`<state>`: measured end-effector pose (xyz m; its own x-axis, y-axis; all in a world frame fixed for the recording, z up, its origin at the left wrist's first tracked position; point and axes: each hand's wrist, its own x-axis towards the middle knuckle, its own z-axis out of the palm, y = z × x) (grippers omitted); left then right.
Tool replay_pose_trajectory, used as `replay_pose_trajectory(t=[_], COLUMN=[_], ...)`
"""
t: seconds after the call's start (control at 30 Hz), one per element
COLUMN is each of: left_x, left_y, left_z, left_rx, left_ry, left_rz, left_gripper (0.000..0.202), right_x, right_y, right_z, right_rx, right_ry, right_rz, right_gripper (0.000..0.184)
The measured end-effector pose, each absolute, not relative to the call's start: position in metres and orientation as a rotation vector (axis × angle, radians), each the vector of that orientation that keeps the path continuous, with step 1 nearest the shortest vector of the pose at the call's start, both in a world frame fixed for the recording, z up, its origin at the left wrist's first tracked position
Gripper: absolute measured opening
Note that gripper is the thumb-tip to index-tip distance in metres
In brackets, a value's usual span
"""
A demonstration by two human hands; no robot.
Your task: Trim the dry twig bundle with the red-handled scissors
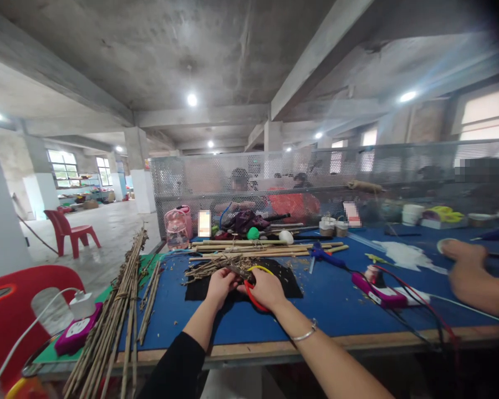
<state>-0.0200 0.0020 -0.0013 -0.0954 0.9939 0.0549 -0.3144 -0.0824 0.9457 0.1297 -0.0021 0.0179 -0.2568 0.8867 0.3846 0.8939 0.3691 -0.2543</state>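
Note:
My left hand (pixel 219 284) is closed on a thin brown twig over a black mat (pixel 289 282) on the blue table (pixel 328 310). My right hand (pixel 266 288) grips red-and-yellow-handled shears (pixel 253 277), whose blades meet the twig beside my left hand. A loose pile of cut twigs (pixel 210 267) lies just behind my hands. A silver bracelet (pixel 305 333) circles my right wrist.
Long bamboo sticks (pixel 116 321) lean at the table's left edge, more (pixel 258 249) lie across the back. A blue glue gun (pixel 326 256), a purple power strip (pixel 378 293) with cables, another person's arm (pixel 478 280) at right. Red chairs (pixel 69 233) stand left; mesh screen (pixel 316 166) behind.

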Motion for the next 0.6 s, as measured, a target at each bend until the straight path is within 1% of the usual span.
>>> replay_pose_trajectory(t=[0.17,0.4,0.6], left_x=[-0.0190,-0.0184,-0.0214], left_y=[0.0000,-0.0003,0.0031], left_z=[-0.0006,-0.0010,-0.0050], left_rx=[0.973,0.971,0.998], left_ry=[0.987,0.990,0.998], left_rz=[1.441,1.472,1.457], left_gripper=[0.016,0.015,0.016], right_x=[0.1294,0.1298,0.1306], right_y=[-0.0021,-0.0006,0.0010], right_z=[0.0189,0.0160,0.0139], right_rx=[-1.502,-1.568,-1.623], right_ry=[-2.197,-2.201,-2.219], right_rz=[-0.071,-0.037,-0.002], right_gripper=[0.049,0.055,0.051])
